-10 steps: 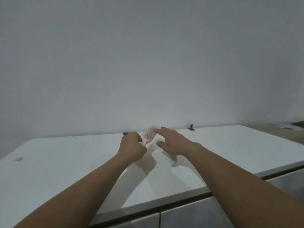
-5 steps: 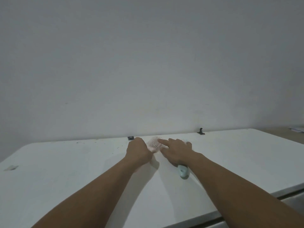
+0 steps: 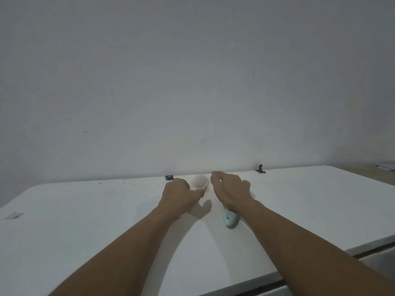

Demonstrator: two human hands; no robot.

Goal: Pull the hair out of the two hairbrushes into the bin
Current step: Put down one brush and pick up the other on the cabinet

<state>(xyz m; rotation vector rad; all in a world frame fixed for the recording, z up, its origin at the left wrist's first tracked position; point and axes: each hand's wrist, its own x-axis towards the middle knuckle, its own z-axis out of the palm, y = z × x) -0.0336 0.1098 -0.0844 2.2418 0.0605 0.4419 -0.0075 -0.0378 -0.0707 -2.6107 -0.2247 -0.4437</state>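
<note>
A pink hairbrush (image 3: 199, 182) with pale bristles sticks up out of my left hand (image 3: 180, 194), which is closed around its handle just above the white table (image 3: 85, 221). My right hand (image 3: 232, 189) lies with fingers spread over a teal hairbrush (image 3: 230, 220). Only the brush's rounded handle end shows, below my wrist. My right index finger reaches beside the pink brush's head. No hair clump or bin is in view.
Two small black fittings (image 3: 169, 177) (image 3: 260, 168) stand at the table's back edge against the bare wall. Dark specks lie at the back left, and a small pale scrap (image 3: 14, 215) at far left. Papers (image 3: 385, 166) lie on a wooden surface at far right.
My right hand came down over the teal brush and its fingers shifted next to the pink brush's head. My left hand kept hold of the pink brush. The view tilted up slightly.
</note>
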